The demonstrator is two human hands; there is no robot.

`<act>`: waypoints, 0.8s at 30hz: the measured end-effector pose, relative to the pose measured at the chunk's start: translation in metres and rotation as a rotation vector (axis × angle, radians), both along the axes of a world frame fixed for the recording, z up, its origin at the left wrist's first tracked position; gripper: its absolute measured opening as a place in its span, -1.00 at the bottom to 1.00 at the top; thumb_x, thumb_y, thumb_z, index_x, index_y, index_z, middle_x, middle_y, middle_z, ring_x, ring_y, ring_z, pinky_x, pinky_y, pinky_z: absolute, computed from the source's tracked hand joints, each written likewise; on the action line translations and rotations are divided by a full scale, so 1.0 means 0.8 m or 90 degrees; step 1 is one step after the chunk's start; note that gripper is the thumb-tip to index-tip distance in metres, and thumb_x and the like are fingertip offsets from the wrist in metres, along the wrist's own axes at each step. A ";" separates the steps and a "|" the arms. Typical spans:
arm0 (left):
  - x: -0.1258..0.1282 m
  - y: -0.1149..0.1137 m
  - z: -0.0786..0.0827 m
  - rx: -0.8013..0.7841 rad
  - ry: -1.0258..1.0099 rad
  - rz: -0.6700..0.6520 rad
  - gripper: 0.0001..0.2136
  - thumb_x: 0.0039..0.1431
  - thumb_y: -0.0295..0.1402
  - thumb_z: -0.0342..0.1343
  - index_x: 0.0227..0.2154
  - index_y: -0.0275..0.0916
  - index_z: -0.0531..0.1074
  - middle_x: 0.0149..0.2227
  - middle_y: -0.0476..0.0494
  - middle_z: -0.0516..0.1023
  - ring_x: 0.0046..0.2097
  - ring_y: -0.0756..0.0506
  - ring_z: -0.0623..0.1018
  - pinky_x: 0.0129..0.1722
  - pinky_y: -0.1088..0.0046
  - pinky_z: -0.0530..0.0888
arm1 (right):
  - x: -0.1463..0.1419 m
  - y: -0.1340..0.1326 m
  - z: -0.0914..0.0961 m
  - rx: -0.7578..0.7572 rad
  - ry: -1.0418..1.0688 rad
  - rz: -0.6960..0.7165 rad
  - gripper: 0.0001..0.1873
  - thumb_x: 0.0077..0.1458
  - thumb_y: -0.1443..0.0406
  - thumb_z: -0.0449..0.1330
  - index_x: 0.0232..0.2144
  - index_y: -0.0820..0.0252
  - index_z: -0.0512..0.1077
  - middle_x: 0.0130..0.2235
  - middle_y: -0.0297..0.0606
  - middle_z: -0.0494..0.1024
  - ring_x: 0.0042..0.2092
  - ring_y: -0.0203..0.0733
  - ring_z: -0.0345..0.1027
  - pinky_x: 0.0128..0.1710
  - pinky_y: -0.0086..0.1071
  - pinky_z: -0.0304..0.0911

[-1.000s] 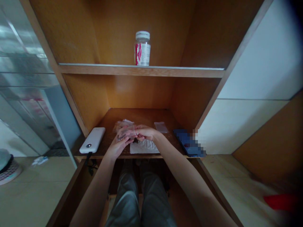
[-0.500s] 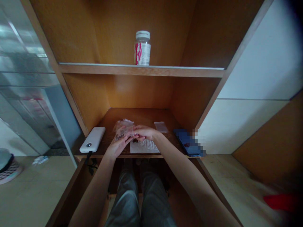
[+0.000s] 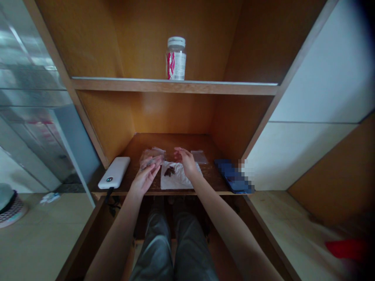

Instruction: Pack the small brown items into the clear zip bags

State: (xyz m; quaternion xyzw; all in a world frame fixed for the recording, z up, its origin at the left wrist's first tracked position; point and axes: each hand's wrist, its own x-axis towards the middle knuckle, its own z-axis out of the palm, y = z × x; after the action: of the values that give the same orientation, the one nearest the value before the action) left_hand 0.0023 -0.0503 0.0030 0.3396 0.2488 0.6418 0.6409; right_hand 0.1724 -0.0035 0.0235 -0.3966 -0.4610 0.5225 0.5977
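My left hand is closed on a small clear zip bag, with its thumb and fingers along the plastic. Dark bits seem to be inside that bag, though the detail is blurred. More clear zip bags lie just behind the hand. My right hand hovers over the right part of a crumpled white tissue, its fingers loosely bent and apart with nothing visible in them. On the tissue's left side is a little heap of dark brown pieces. A flat zip bag lies right of my right hand.
A white power bank with a cable stands at the left of the shelf board. At the right edge lies a dark phone, partly pixelated. A white-capped bottle is on the upper shelf. An open drawer surrounds my legs below.
My right hand has moved away from the left hand and the bag, to the right over the tissue, and its fingers have loosened. The dark pieces now show. My left hand still holds the bag.
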 end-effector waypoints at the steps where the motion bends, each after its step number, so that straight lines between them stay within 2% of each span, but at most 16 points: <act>1: 0.000 0.000 0.000 -0.006 0.002 0.001 -0.73 -0.02 -0.56 0.10 -0.23 -0.19 0.36 -0.11 -0.10 0.49 0.01 -0.06 0.41 0.02 0.39 0.34 | -0.004 0.001 -0.007 -0.002 0.013 -0.052 -0.66 0.04 0.14 -0.02 -0.21 0.19 0.37 -0.29 -0.21 0.45 -0.34 -0.31 0.30 -0.43 -0.47 0.19; 4: 0.001 -0.001 0.002 -0.010 0.012 0.005 -0.73 -0.02 -0.56 0.09 -0.23 -0.20 0.35 -0.12 -0.11 0.50 0.01 -0.06 0.41 0.02 0.39 0.33 | -0.018 0.002 -0.025 0.013 0.022 -0.079 -0.57 0.08 0.11 -0.10 -0.08 0.16 0.28 -0.04 -0.16 0.38 -0.05 -0.22 0.26 -0.13 -0.37 0.19; 8: 0.003 -0.004 0.006 -0.010 0.027 -0.009 -0.74 -0.02 -0.55 0.10 -0.22 -0.21 0.35 -0.12 -0.13 0.50 0.02 -0.07 0.40 0.02 0.39 0.33 | -0.034 0.005 -0.045 0.014 0.014 -0.063 -0.51 0.08 0.05 -0.13 -0.01 0.13 0.21 0.11 -0.19 0.23 0.12 -0.21 0.10 0.04 -0.29 0.06; 12: 0.005 -0.005 0.005 0.002 0.042 -0.020 -0.73 -0.05 -0.55 0.13 -0.23 -0.22 0.36 -0.13 -0.15 0.50 0.02 -0.09 0.41 0.02 0.39 0.32 | -0.042 0.007 -0.058 -0.026 0.043 -0.047 -0.46 0.10 0.01 -0.21 0.04 0.12 0.14 0.15 -0.20 0.18 0.14 -0.21 0.08 0.06 -0.25 0.07; 18: 0.007 -0.001 0.002 0.017 0.081 -0.013 -0.70 -0.12 -0.55 0.18 -0.25 -0.21 0.38 -0.19 -0.11 0.53 -0.04 -0.09 0.46 0.01 0.33 0.33 | -0.043 0.011 -0.065 -0.001 0.031 -0.038 -0.45 0.10 0.00 -0.23 0.03 0.12 0.17 0.14 -0.22 0.20 0.13 -0.22 0.10 0.06 -0.27 0.09; 24: 0.012 0.001 0.008 -0.016 0.194 0.007 -0.63 -0.23 -0.56 0.24 -0.27 -0.23 0.37 -0.33 -0.07 0.53 -0.25 -0.04 0.54 -0.11 0.30 0.41 | -0.042 0.011 -0.063 -0.023 0.045 -0.021 -0.41 0.11 0.01 -0.26 0.05 0.18 0.14 0.13 -0.16 0.21 0.14 -0.24 0.09 0.06 -0.31 0.06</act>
State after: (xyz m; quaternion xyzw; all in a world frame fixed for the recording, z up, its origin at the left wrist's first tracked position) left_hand 0.0120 -0.0494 0.0091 0.4236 0.3533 0.5829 0.5966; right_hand 0.1387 0.0051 -0.0270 -0.3959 -0.4233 0.5344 0.6152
